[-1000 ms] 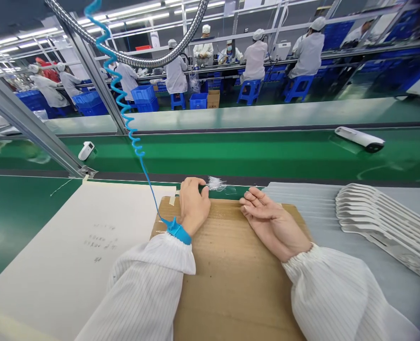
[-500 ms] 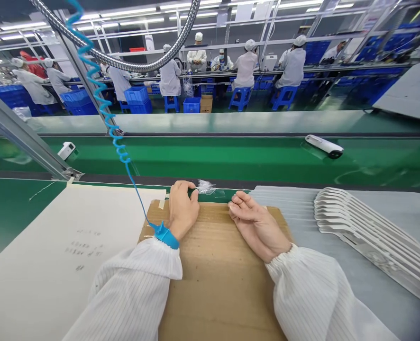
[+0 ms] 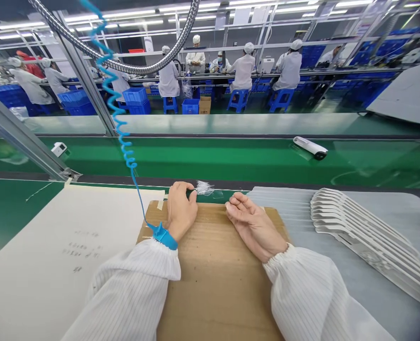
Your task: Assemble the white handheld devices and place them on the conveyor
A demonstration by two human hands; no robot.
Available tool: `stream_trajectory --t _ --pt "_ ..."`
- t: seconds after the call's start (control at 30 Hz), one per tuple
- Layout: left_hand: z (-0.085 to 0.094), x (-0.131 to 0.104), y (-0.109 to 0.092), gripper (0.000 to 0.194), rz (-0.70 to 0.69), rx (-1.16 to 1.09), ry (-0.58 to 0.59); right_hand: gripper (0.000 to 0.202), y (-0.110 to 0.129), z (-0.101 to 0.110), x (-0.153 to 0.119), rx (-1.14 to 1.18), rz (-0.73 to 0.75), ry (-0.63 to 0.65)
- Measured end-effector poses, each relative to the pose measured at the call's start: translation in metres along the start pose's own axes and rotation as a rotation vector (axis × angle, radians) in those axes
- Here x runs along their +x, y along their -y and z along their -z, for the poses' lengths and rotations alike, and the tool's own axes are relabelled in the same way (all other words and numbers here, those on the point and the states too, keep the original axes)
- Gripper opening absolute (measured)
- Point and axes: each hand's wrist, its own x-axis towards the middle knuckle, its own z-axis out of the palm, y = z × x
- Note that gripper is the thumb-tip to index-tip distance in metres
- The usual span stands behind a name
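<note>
"What is the left hand [image 3: 182, 208] doing?"

"It lies over the far left part of the cardboard [image 3: 217, 274], the fingers curled, with a small gap between thumb and forefinger. Their tips are just beside the clear plastic strips [image 3: 204, 188], past the cardboard's far edge. Whether they have hold of a strand, one cannot tell."

"And the right hand [image 3: 251, 222]?"

"Its palm is partly turned up over the cardboard's far right part. The fingers bend in toward the thumb, tips close together; whether something thin is pinched there cannot be made out."

"Has either one shifted in the last half second?"

"Hardly. Both keep nearly the same pose, and the strips and cardboard stay put beside them. The blue coiled cord [image 3: 119, 113], tied to the wristband [image 3: 163, 236] on the left wrist, has swung to the right, though."

"Anything else?"

"The long white gadget [image 3: 310, 148] and the small white gadget [image 3: 59, 149] have both slid left along the green belt [image 3: 196, 158]. The small one has now passed the foot of the metal post [image 3: 28, 135]."

"And around the cardboard?"

"The stack of white plastic parts [image 3: 366, 241] lies as before on the right, on grey sheeting [image 3: 281, 201]; the white paper [image 3: 114, 208] with handwriting remains on the left."
</note>
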Motion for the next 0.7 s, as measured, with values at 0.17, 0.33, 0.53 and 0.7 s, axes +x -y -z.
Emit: stream_trajectory --t 0.17,0.33,0.53,0.7 --pt "0.0 0.0005 -0.0002 0.012 0.005 -0.001 -0.001 0.042 0.0005 0.001 0.0004 -0.007 -0.009 0.005" --pt "0.0011 0.0006 -0.001 0.011 0.009 0.003 0.011 0.043 -0.0002 0.0003 -0.0005 0.004 0.003 -0.012" --pt "0.0016 0.0005 -0.0012 0.011 0.014 -0.003 0.017 0.044 0.0012 0.0008 0.0005 0.012 -0.018 0.006" --pt "0.0017 -0.0001 -0.0024 0.012 0.017 -0.007 0.015 0.035 0.0037 -0.0035 -0.0017 0.019 -0.04 -0.015"
